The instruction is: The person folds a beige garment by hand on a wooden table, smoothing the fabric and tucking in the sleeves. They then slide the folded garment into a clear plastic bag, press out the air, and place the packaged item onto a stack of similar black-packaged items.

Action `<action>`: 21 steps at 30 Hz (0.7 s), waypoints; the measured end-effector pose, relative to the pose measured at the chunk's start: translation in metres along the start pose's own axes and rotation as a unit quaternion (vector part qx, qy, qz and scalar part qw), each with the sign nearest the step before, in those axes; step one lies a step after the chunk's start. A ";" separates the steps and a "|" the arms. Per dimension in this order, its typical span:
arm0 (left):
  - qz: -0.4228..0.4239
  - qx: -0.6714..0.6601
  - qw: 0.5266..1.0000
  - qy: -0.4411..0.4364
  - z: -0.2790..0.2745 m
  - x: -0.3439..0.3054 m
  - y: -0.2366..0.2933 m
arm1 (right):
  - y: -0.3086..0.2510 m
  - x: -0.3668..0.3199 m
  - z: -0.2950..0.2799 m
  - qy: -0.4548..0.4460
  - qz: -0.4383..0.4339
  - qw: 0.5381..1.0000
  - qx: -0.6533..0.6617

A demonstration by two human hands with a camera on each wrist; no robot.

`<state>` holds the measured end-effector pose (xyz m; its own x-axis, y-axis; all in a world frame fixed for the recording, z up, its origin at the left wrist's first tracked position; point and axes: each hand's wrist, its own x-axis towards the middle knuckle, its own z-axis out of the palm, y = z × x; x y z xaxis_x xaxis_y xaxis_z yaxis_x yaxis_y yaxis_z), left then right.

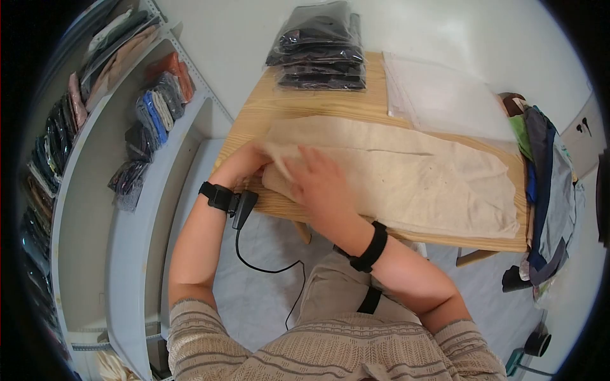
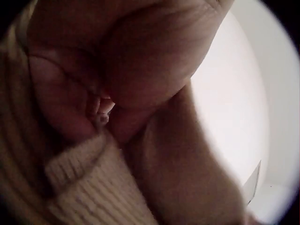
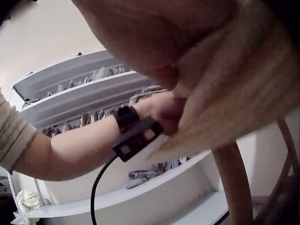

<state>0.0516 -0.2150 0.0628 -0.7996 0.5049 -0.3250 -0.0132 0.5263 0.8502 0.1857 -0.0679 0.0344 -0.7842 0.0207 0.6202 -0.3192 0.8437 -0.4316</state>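
Note:
A cream cloth garment [image 1: 406, 171] lies stretched across the wooden table [image 1: 254, 120], its left end partly folded. At that end the left hand [image 1: 249, 160] grips the cloth, its fingers mostly hidden under the fabric. In the left wrist view, the left hand [image 2: 140, 56] has its fingers curled round ribbed cloth [image 2: 89, 178]. Blurred, the right hand [image 1: 324, 187] lies over the folded edge near the left hand. The right wrist view shows the right hand [image 3: 150, 37] against the hanging cloth [image 3: 239, 89]; its fingertips are hidden there.
Dark garments in clear bags [image 1: 321, 51] are stacked at the table's back. Clear plastic bags [image 1: 445, 95] lie at the back right. Clothes [image 1: 546, 184] hang by the right edge. Shelves [image 1: 136, 254] with bagged garments stand left. A black cable [image 1: 273, 272] hangs from the left wrist camera.

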 end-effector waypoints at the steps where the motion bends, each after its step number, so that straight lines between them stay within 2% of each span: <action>1: 0.003 -0.058 0.998 0.014 0.001 -0.003 -0.001 | -0.001 -0.008 0.007 -0.001 -0.001 1.000 0.001; 3: 0.004 -0.078 0.997 -0.016 -0.009 0.014 -0.023 | -0.002 -0.020 0.017 -0.089 -0.011 0.988 -0.126; 5: 0.006 -0.098 0.994 -0.047 -0.012 0.019 -0.031 | -0.006 -0.019 0.017 -0.097 0.001 0.987 -0.131; 7: 0.036 0.005 0.999 -0.037 -0.011 0.013 -0.023 | -0.008 -0.014 0.018 -0.101 0.013 0.986 -0.134; 8: 0.036 0.007 0.999 -0.036 -0.010 0.009 -0.019 | -0.006 -0.008 0.018 -0.069 0.037 0.993 -0.091; 9: 0.012 -0.013 1.000 -0.009 -0.004 0.000 -0.006 | -0.005 -0.005 0.018 -0.038 0.061 0.996 -0.049; 11: -0.013 -0.032 0.999 0.017 0.000 -0.004 -0.001 | -0.002 -0.013 0.026 -0.064 0.033 0.993 -0.091; 13: -0.050 -0.230 0.972 0.020 -0.003 0.001 -0.005 | -0.005 -0.016 0.026 -0.086 0.005 0.987 -0.133; 17: -0.050 -0.143 0.987 0.043 -0.031 0.012 -0.013 | -0.009 -0.017 0.025 -0.100 0.017 0.985 -0.142; 19: 0.080 0.041 0.989 0.115 -0.036 0.019 -0.010 | -0.009 -0.018 0.025 -0.101 0.022 0.985 -0.141; 20: 0.080 0.041 0.989 0.115 -0.036 0.023 -0.009 | -0.009 -0.018 0.026 -0.099 0.021 0.985 -0.140; 21: 0.158 0.106 0.976 0.107 -0.034 0.028 -0.008 | -0.009 -0.018 0.026 -0.097 0.019 0.985 -0.138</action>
<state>0.0088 -0.2284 0.0615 -0.8512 0.5222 0.0529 0.3610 0.5094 0.7812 0.1885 -0.0897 0.0100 -0.8888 -0.0248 0.4577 -0.1509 0.9587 -0.2410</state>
